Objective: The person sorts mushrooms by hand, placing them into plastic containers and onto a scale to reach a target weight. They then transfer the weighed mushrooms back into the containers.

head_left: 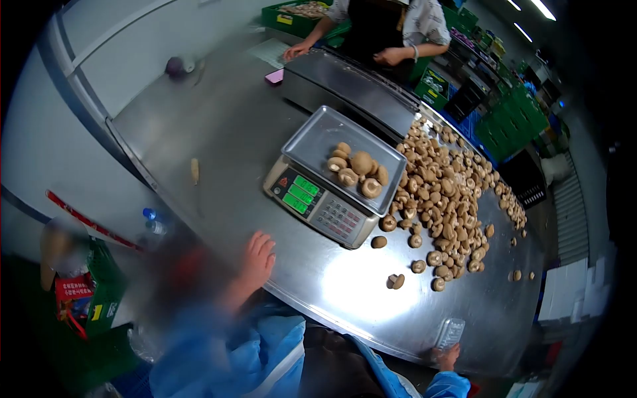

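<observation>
Steel covers the broad work table [232, 166], at whose far side a person in a dark apron [375, 33] is seen. A wide heap of brown mushrooms [444, 192] is spread over the table's right part, and beside it, a flat metal-topped unit [352, 83] is placed in front of the person. Left of the heap, a weighing scale [342, 219] is set down at a slant, its green displays lit, and on its metal pan [317, 132] a small group of mushrooms [361, 162] is held. Near the table's front edge, to the right, a clear plastic tray [451, 330] is gripped in the right hand [448, 358]. The fingers are closed on the tray's near end, and most of its length is left exposed beyond them, pointed away from the wearer; how the thumb is placed cannot be told. The left hand [257, 262] is held at the front edge, below and left of the scale, with the fingers extended, slightly apart and clamped on nothing; whether the table is touched by them cannot be told. Between the tray and the scale, a single stemmed mushroom [396, 281] is laid on its side, well apart from both hands.
</observation>
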The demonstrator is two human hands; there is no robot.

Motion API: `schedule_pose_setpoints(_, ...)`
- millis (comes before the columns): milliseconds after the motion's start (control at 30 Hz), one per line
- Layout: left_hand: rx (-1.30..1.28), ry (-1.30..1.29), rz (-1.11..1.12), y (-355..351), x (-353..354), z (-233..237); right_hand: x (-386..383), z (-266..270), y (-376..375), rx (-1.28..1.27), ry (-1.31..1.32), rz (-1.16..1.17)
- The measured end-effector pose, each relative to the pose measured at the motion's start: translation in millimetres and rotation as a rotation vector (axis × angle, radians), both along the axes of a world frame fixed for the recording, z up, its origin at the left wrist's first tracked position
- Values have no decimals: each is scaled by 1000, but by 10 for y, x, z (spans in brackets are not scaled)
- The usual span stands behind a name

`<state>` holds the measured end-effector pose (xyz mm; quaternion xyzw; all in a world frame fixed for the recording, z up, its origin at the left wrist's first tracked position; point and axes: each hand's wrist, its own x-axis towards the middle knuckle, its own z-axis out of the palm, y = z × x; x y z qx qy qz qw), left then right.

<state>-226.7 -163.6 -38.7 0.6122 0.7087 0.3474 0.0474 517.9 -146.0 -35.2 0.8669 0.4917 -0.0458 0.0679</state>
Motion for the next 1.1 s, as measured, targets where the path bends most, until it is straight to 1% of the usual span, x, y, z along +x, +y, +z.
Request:
schedule_pose_setpoints(100,22,2,64,-22,-388,-8,-442,-214,85,366,32,379)
schedule_pose_setpoints(167,19,-25,92,2,-625,-35,-1111,-274,144,438,335,406)
schedule_pose_setpoints(233,26,-34,116,28,-762,-94,-2255,22,190,371,537,403)
schedule_pose_setpoints(300,37,-16,139,38,-846,-260,-2916,-8,141,221,614,444)
schedule_pose_setpoints(333,27,-9,122,34,-864,-234,-3272,6,111,210,739,406)
schedule_pose_setpoints(367,14,-3,104,24,-851,-158,-3569,9,45,195,864,364)
schedule_pose_setpoints(433,16,-34,111,32,-862,-95,-3931,-102,-53,91,946,339)
schedule_pose_setpoints(500,44,-109,158,39,-883,-94,-4224,-203,-142,90,958,402)
schedule_pose_setpoints(533,47,-89,175,40,-881,-63,-4343,-157,-140,59,970,367)
schedule_pose_setpoints(633,47,-89,172,32,-898,-91,-4469,-296,-94,76,984,215)
schedule_pose_setpoints(700,72,-126,200,33,-900,-84,-4456,-343,-72,46,904,201)
schedule_pose_setpoints(767,69,-180,209,29,-896,-95,-4435,-371,-34,35,837,223)
schedule_pose_setpoints(833,93,-175,224,36,-906,-84,-4469,-349,-39,36,782,265)
schedule_pose_setpoints(1100,104,-188,230,45,-911,-114,-4565,-293,-42,100,742,337)
